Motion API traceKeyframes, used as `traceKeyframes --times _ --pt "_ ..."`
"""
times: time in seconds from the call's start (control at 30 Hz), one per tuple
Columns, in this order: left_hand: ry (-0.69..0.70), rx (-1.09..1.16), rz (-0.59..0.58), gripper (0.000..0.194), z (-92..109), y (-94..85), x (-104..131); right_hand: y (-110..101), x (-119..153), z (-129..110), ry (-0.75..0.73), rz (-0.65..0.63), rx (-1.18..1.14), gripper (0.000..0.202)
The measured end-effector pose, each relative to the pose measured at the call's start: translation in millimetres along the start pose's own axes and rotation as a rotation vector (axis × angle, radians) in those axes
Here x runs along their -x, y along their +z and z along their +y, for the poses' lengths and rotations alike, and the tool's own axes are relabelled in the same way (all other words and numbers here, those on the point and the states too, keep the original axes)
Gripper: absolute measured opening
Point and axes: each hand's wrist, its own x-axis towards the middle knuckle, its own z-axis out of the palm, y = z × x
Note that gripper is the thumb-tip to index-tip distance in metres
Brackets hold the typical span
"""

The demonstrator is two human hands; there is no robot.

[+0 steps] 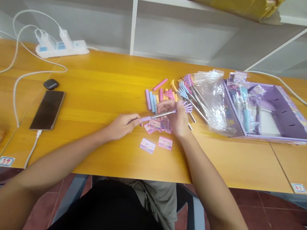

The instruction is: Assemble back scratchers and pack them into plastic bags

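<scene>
Left hand pinches the lilac grip, right hand the claw end of a thin telescopic scratcher; light, probably slippery—hold the grip at 9 o'clock.

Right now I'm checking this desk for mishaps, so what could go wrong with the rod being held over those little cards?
The left hand and right hand hold a thin telescopic rod between them; pulled unevenly, it might bend. The small cards lie loose beneath it and could be swept aside. The pastel sleeves behind look round and may roll across the table.
</scene>
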Motion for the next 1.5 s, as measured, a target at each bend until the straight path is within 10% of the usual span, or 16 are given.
traceKeyframes --times 1.5 --pt "0.028 -0.050 0.025 0.046 -10 1.7 -2 22 13 5 0.033 -0.085 0.020 0.083"
